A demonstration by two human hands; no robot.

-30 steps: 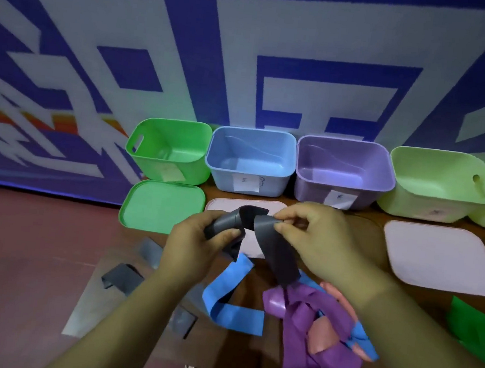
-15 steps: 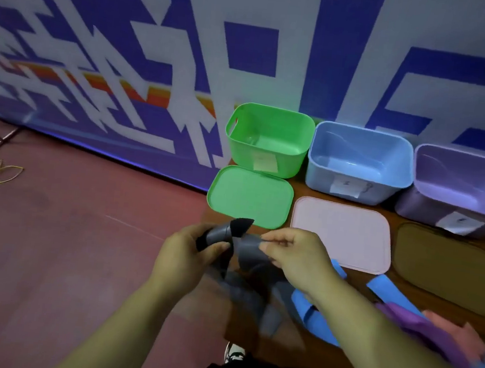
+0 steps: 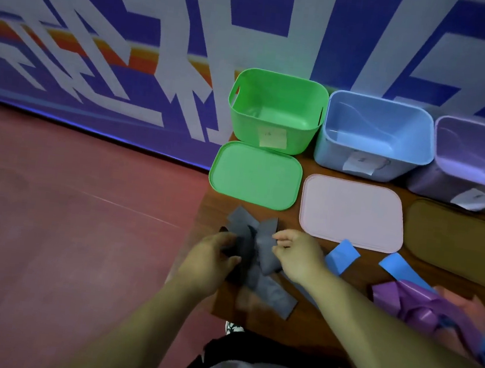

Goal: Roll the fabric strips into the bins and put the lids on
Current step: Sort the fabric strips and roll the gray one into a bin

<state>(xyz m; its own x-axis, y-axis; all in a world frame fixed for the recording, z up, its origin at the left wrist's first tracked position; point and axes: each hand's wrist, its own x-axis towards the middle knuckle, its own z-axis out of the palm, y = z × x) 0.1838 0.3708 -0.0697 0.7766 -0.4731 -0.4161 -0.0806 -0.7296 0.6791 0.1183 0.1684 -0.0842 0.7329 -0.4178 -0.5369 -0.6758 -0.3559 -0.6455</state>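
While the left hand point(image 3: 211, 260) curls around the rolled end of the grey strip point(image 3: 263, 242), I see the right hand point(image 3: 297, 258) pinching the same strip just beside it, thumb and fingers bent. The strip's loose tail lies on the wooden table point(image 3: 214, 211) near its left edge, in front of the green lid point(image 3: 254, 174). Behind that lid stands the green bin point(image 3: 276, 112), open, with the blue bin point(image 3: 373, 138) and the purple bin point(image 3: 479, 162) in a row to its right. A pink lid point(image 3: 350, 211) and a brown lid point(image 3: 458, 241) lie flat before them. Blue strips point(image 3: 342, 255) and purple strips point(image 3: 415, 303) lie to the right of my hands.
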